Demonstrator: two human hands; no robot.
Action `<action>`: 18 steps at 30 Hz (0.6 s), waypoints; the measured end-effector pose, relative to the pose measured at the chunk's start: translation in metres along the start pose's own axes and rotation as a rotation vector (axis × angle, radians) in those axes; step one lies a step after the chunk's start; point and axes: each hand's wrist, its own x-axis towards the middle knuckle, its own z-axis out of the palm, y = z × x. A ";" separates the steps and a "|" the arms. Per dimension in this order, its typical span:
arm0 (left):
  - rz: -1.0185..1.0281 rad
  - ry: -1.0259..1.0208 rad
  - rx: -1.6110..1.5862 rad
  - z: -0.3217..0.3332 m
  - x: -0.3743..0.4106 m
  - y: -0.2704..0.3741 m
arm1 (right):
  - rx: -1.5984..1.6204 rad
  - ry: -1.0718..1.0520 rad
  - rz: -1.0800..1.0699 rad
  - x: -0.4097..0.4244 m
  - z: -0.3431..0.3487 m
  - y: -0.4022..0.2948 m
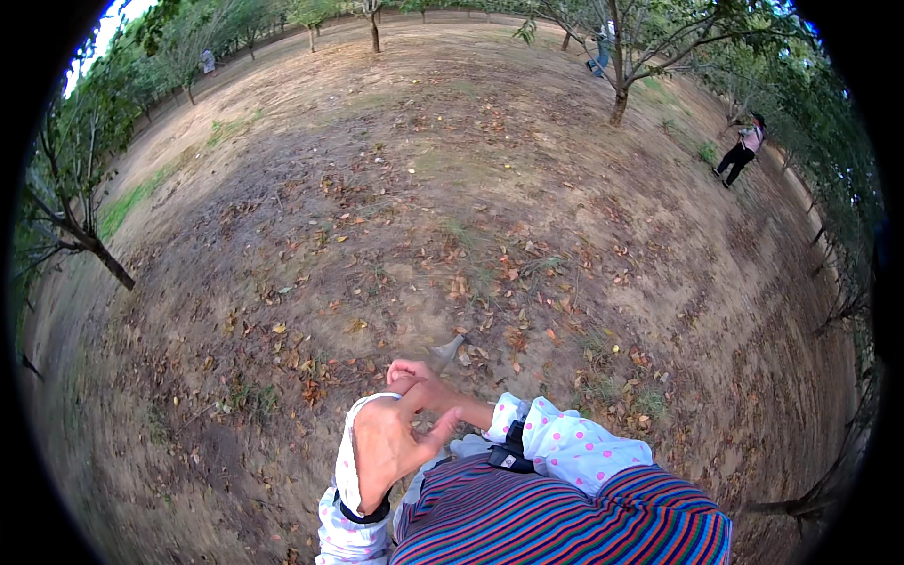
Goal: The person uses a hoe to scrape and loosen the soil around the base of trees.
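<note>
My left hand point(388, 441) is at the lower middle, its back towards me and its thumb stretched towards my right wrist. A white cloth edge point(349, 438) with pink dots runs along the outer side of this hand up to the knuckles. The fingers of my right hand point(420, 385) are bent and meet the left fingers; whether they pinch the cloth is hidden. Both arms wear white sleeves point(586, 445) with pink dots. A black band point(364, 510) circles the left wrist, and a black strapped device point(512, 452) sits at the right one.
Dry leaves point(311, 388) and grass tufts lie on bare soil point(395, 282). A grey pointed thing point(448, 348), perhaps a shoe tip, shows beyond my hands. Trees stand left point(106, 258) and back right point(619, 102). One person point(741, 152) is at right, another point(602, 53) behind a tree.
</note>
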 end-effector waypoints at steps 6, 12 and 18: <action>0.087 0.011 0.003 0.003 0.009 0.014 | -0.028 0.045 -0.183 -0.002 -0.007 0.002; 0.134 0.007 0.127 0.001 0.018 0.017 | 0.194 0.032 0.016 0.006 -0.015 0.028; 0.150 -0.037 0.034 0.004 0.018 0.016 | 0.341 0.039 0.088 0.010 -0.019 0.031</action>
